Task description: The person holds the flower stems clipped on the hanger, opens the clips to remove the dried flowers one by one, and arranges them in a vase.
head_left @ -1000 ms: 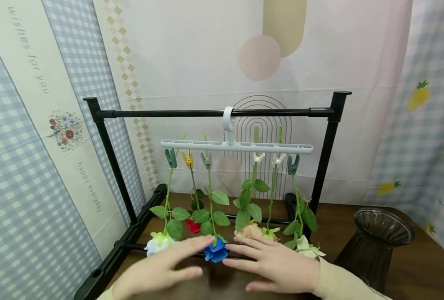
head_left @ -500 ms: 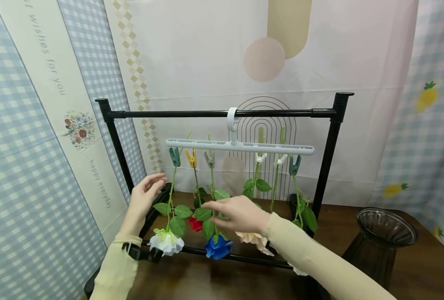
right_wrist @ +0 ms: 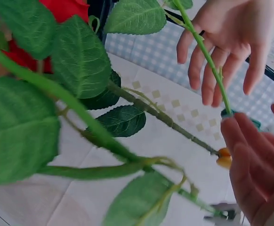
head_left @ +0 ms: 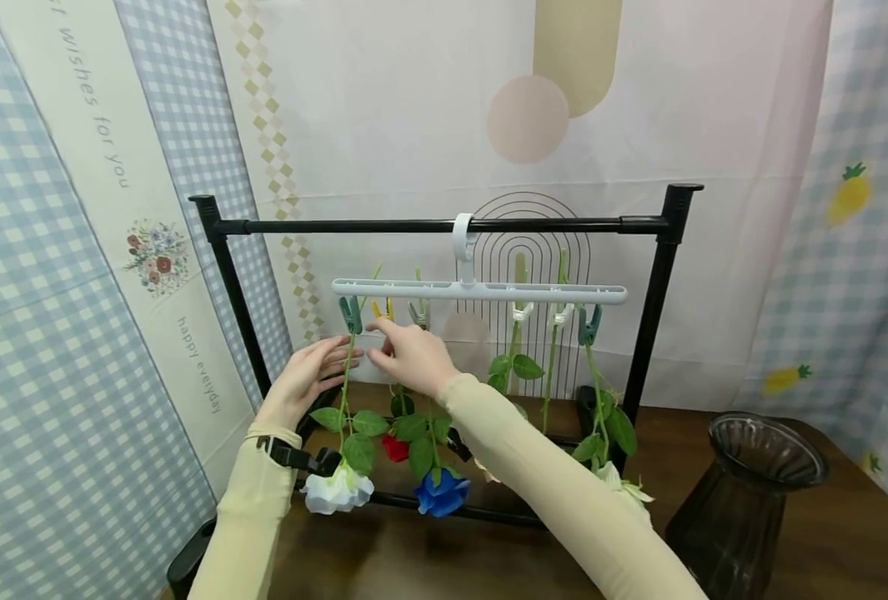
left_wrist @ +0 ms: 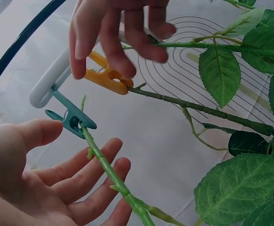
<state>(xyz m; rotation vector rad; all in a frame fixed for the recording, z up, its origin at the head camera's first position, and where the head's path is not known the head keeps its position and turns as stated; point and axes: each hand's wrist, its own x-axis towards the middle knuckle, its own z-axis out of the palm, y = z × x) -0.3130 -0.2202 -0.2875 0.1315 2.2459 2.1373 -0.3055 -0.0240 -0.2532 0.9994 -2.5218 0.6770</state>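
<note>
A white rose (head_left: 338, 490) hangs head down at the left end of a pale hanger (head_left: 564, 294), its stem (left_wrist: 112, 176) caught in a teal clip (head_left: 350, 317). My left hand (head_left: 303, 382) is spread with its fingers behind that stem and its thumb close to the clip. Beside it my right hand (head_left: 415, 354) is raised, fingers loosely bent and holding nothing. In the left wrist view its fingertips overlap the yellow clip (left_wrist: 108, 81), which bears the red rose (head_left: 394, 448). A blue rose (head_left: 444, 493) hangs below the right forearm from a grey clip (head_left: 418, 313).
The hanger hooks over the top bar (head_left: 323, 227) of a black rack. More flowers hang on the right, including a cream one (head_left: 619, 487), partly hidden by my right sleeve. A dark glass vase (head_left: 766, 475) stands on the brown table (head_left: 849, 533) to the right.
Both hands have risen from low in front of the flowers. The left has come to the white rose's stem, and the right has moved up and left to the yellow clip.
</note>
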